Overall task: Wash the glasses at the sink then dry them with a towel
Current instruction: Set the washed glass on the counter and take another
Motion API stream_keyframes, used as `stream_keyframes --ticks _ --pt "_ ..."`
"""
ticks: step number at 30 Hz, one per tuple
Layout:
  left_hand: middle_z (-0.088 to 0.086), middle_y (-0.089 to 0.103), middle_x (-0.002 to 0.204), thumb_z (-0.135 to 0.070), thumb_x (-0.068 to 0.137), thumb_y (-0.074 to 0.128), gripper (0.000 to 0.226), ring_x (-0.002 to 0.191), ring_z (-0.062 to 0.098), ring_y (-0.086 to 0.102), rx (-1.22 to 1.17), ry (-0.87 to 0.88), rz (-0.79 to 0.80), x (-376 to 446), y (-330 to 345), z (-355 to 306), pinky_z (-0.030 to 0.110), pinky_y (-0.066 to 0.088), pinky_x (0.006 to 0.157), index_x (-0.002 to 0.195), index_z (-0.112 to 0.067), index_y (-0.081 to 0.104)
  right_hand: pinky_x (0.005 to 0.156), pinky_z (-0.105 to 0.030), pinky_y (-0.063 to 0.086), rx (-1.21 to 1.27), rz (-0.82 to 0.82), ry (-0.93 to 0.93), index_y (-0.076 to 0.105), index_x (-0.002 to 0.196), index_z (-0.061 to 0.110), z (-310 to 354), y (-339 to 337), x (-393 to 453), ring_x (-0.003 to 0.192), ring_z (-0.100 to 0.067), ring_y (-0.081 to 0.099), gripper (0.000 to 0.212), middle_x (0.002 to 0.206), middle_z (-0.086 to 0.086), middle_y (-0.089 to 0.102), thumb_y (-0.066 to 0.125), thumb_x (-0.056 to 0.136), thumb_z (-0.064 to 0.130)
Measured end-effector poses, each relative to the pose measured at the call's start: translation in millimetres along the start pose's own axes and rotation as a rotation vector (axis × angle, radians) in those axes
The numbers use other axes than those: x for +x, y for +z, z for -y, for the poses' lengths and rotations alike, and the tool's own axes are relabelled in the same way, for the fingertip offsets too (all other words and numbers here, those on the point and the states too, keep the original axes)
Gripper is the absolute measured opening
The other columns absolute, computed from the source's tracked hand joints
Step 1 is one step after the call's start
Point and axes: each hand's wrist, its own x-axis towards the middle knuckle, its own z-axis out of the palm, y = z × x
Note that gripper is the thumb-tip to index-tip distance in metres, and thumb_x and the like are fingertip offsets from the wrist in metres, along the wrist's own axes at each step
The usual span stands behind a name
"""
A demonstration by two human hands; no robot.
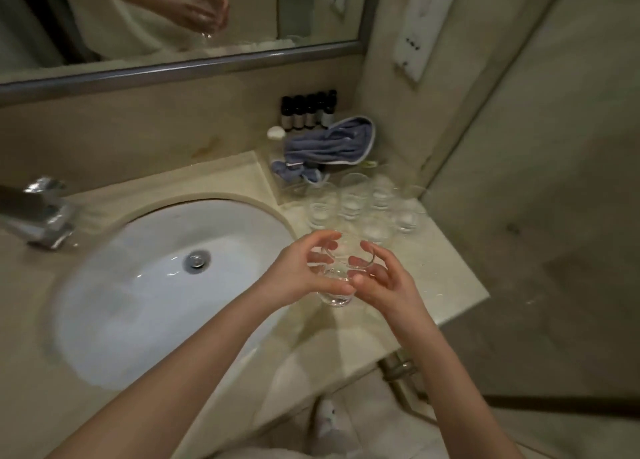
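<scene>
Both hands hold one clear glass (337,278) above the countertop (446,285) just right of the white sink (138,302): the left hand (304,271) curls round its side, the right hand (381,278) pinches its rim. About six more glasses (367,202) stand clustered behind it, near one blue-grey towel (332,143) and five small dark bottles (308,112).

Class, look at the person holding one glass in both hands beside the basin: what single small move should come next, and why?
Probably carry the held glass left over the basin, toward the faucet. Both the left hand and right hand grip it above the counter, not the bowl, and the blue towel lies unused behind the other glasses.
</scene>
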Motion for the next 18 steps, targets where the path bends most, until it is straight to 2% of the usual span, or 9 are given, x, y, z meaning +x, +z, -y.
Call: stream_keyframes --ticks 4,8,11,14,16,18 --pt "-0.012 0.060 0.120 -0.015 0.061 0.092 0.079 0.112 -0.008 0.054 0.122 0.064 0.052 35 49 -20 0.014 0.047 0.090 0.127 -0.033 0.054 0.079 -0.025 0.055 -0.066 -0.079 -0.040 0.056 0.121 0.033 6 -60 2 0.097 -0.016 0.068 0.064 0.120 -0.003 0.062 0.085 0.067 0.013" --pt "-0.006 0.060 0.121 -0.017 0.061 0.092 0.080 0.113 0.005 0.056 0.273 0.107 0.079 67 87 -26 0.024 0.049 0.096 0.131 -0.027 0.054 0.084 -0.027 0.055 -0.133 -0.126 -0.041 0.055 0.116 0.034 1 -107 10 0.101 -0.015 0.066 0.063 0.115 0.002 0.063 0.082 0.069 0.002" --pt "0.002 0.056 0.119 -0.018 0.058 0.094 0.083 0.108 0.011 0.057 0.382 0.134 0.077 89 109 -25 0.026 0.051 0.093 0.132 -0.022 0.055 0.088 -0.028 0.054 -0.206 -0.157 -0.045 0.055 0.114 0.035 -7 -132 20 0.106 -0.015 0.062 0.065 0.112 0.006 0.064 0.085 0.065 0.003" --pt "0.004 0.059 0.115 -0.024 0.054 0.096 0.087 0.106 0.017 0.058 0.501 0.157 0.065 110 126 -24 0.036 0.051 0.093 0.131 -0.014 0.057 0.088 -0.025 0.053 -0.261 -0.171 -0.034 0.053 0.117 0.028 -11 -148 32 0.106 -0.012 0.060 0.068 0.112 0.007 0.062 0.087 0.064 0.004" --pt "0.005 0.062 0.116 -0.025 0.054 0.095 0.087 0.106 0.018 0.058 0.538 0.159 0.065 121 134 -26 0.037 0.050 0.094 0.131 -0.011 0.057 0.085 -0.017 0.053 -0.289 -0.170 -0.029 0.051 0.119 0.024 -11 -157 41 0.102 -0.009 0.060 0.068 0.111 0.006 0.061 0.086 0.065 0.002" --pt "0.007 0.063 0.119 -0.022 0.055 0.095 0.087 0.108 0.019 0.059 0.560 0.160 0.056 131 139 -27 0.034 0.048 0.096 0.131 -0.007 0.056 0.086 -0.018 0.053 -0.325 -0.174 -0.023 0.051 0.123 0.019 -12 -165 49 0.103 -0.012 0.060 0.070 0.114 0.002 0.060 0.085 0.065 0.002"
